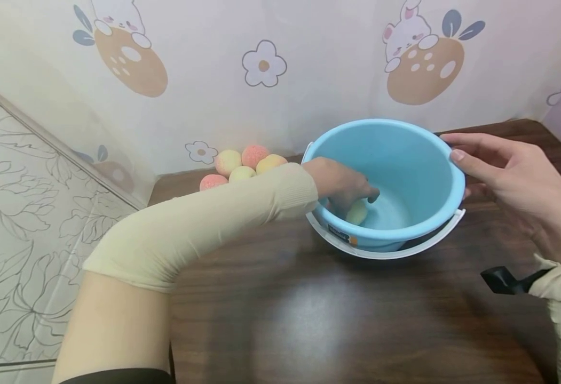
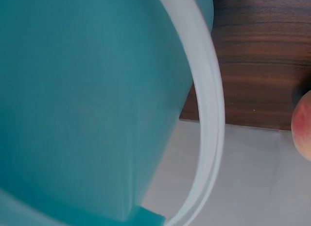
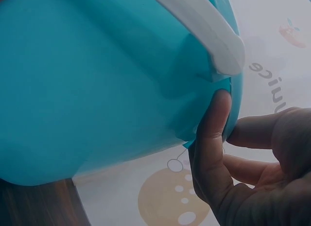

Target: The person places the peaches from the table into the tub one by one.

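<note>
A light-blue bucket [image 1: 390,233] with a white handle [image 1: 386,255] stands on the dark wooden table. My left hand [image 1: 340,184] reaches down inside it, fingers curled round a pale yellow peach [image 1: 357,212] low in the bucket. Part of that peach is hidden by the hand. At the right side of the rim, my right hand [image 1: 515,176] grips the bucket. In the right wrist view, the fingers [image 3: 212,124] lie against the outside wall near the handle joint, pinching the rim.
Several pink and yellow peaches, among them a pink peach [image 1: 255,154], sit at the table's back left, partly behind my left sleeve [image 1: 222,218]. A patterned wall covering [image 1: 328,69] rises right behind the table [image 1: 357,330]. A floral panel [image 1: 21,240] stands at the left.
</note>
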Demonstrator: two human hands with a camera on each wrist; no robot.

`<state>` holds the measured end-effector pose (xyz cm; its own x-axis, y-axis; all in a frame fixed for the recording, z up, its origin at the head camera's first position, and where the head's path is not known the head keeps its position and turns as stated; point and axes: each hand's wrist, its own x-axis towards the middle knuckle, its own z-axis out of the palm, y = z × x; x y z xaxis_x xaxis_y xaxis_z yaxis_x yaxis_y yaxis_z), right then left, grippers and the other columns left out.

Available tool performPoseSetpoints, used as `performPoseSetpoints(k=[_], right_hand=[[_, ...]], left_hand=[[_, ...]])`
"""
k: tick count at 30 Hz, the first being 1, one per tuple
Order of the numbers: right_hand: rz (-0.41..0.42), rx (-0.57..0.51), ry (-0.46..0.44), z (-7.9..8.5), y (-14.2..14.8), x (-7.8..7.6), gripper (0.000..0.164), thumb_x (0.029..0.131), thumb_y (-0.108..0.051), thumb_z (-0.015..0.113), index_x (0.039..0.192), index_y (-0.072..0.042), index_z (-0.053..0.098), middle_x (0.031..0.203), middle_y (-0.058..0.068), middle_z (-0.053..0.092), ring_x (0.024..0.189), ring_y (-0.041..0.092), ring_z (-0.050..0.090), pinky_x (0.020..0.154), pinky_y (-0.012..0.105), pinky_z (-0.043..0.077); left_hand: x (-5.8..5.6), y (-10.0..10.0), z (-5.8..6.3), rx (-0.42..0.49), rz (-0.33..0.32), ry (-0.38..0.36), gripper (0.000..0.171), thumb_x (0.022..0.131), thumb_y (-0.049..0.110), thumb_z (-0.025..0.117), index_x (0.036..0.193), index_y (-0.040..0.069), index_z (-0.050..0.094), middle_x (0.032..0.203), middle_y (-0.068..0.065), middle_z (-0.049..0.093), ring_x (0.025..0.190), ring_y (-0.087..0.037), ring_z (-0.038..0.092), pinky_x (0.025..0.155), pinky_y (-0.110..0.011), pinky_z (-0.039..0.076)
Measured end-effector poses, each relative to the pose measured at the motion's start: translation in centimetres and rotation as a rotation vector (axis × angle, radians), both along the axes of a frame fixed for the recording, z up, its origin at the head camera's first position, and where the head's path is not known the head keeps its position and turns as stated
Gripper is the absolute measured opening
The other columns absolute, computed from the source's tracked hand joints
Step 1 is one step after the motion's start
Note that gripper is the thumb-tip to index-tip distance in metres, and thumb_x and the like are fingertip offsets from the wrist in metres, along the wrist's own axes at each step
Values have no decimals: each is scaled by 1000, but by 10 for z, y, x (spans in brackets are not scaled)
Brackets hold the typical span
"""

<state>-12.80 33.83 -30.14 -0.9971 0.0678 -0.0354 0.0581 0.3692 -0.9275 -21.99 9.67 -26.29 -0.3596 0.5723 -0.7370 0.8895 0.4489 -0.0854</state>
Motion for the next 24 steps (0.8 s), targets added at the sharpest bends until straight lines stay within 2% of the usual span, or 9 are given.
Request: performPoseSetpoints(k=[4,6,10,13,19,24], right_hand=[[7,-22,6,-1,1,1,51,101,-25,68,150,-18,56,113,-17,72,76,10,75,61,30,62],[12,-31,8,-1,1,1,51,101,-23,68,150,-17,56,114,-16,72,76,10,75,61,31,63],[7,-20,4,0,1,1,52,101,-25,68,151,-18,55,113,-18,72,76,10,75,61,31,63],[-1,-4,-20,1,0,1,53,101,-28,68,152,-20,54,112,-20,72,74,12,75,62,31,63],[-2,-4,-47,3,-2,3,53,102,-30,67,153,-23,53,111,-22,73,72,15,75,62,31,63],[0,-23,-32,2,-1,1,52,102,-27,67,152,-22,54,112,-21,72,72,15,76,61,31,63]], left_hand=[[-2,-1,-2,101,13,-16,57,102,32,59,156,33,39,137,4,54,122,-13,46,101,-30,43],[-4,-2,-3,169,-29,10,53,104,36,56,154,29,44,141,4,56,123,-13,50,105,-30,44],[-6,-6,-6,267,-138,117,46,105,42,52,148,25,52,144,2,60,125,-16,55,111,-33,46],[-6,-12,-5,326,-194,179,43,106,43,50,145,25,55,139,3,62,125,-18,56,108,-34,47],[-8,-23,3,450,-264,246,37,106,43,49,136,25,58,129,4,64,118,-18,55,100,-32,48],[-9,-31,13,546,-286,286,34,106,44,48,131,24,60,124,5,63,116,-17,53,100,-31,46]])
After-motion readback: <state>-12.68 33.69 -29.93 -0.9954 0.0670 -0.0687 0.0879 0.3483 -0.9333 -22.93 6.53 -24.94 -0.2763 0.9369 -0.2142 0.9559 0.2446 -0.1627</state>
